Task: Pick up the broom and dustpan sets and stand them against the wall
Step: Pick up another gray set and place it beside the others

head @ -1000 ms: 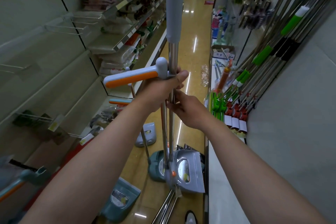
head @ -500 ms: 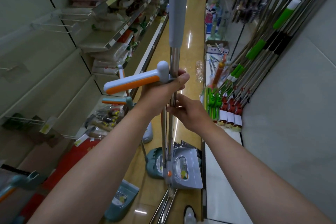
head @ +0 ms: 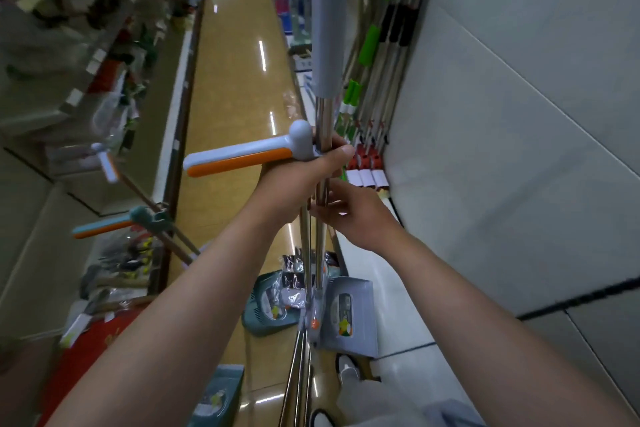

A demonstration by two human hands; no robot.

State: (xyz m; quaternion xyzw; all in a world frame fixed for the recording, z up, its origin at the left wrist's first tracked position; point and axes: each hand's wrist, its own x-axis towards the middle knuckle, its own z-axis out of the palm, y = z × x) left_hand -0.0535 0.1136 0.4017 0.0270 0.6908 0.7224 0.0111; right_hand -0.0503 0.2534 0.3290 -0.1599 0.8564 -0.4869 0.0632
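Observation:
I hold a grey-and-orange broom and dustpan set upright in the aisle. Its steel poles rise to a grey grip, and the white-orange dustpan handle sticks out to the left. My left hand grips the poles just under that handle. My right hand holds the poles lower down with its fingers curled on them. The grey dustpan stands at the foot of the set, by the white base ledge of the right wall. A teal set leans on the left shelving.
Mop and broom poles with green and black grips lean on the right wall further ahead. A teal dustpan and another one lie on the shiny floor. Stocked shelves line the left. More steel poles lie near my shoe.
The set and both hands have shifted right, nearer the right wall and its ledge. My view has swung right as well. Both grips stay the same.

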